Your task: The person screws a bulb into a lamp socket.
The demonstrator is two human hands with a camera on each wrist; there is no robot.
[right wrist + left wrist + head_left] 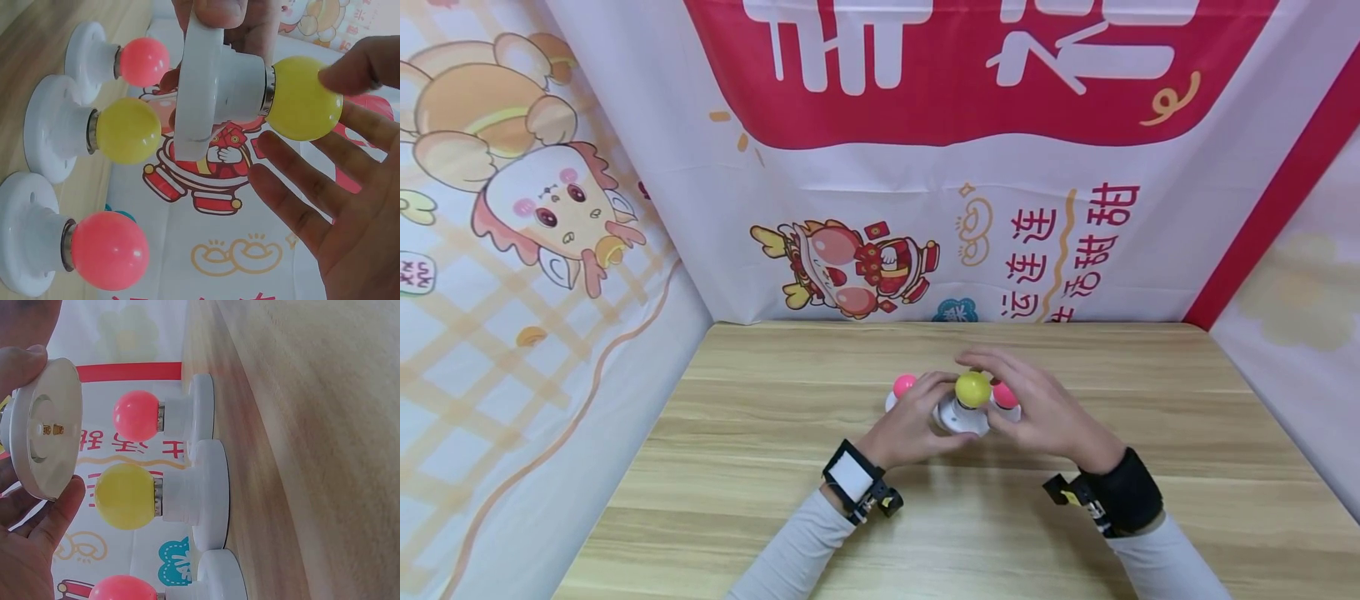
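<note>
My left hand point(913, 427) grips a white lamp holder point(199, 94) by its round base, raised off the table. In the left wrist view the underside of that holder faces the camera, with two brass screws near its middle. A yellow bulb point(306, 103) sits in the socket. Around this bulb is my right hand point(1045, 408), thumb on its near side and index finger passing behind it; the index fingertip is hidden. The other fingers spread beside the holder.
On the wooden table point(760, 467) stands a row of three white holders with bulbs: a pink bulb point(136, 415), a yellow bulb point(125, 497) and another pink bulb point(122, 590). A printed cloth point(865, 183) hangs behind; more cloth point(647, 367) lines the left side.
</note>
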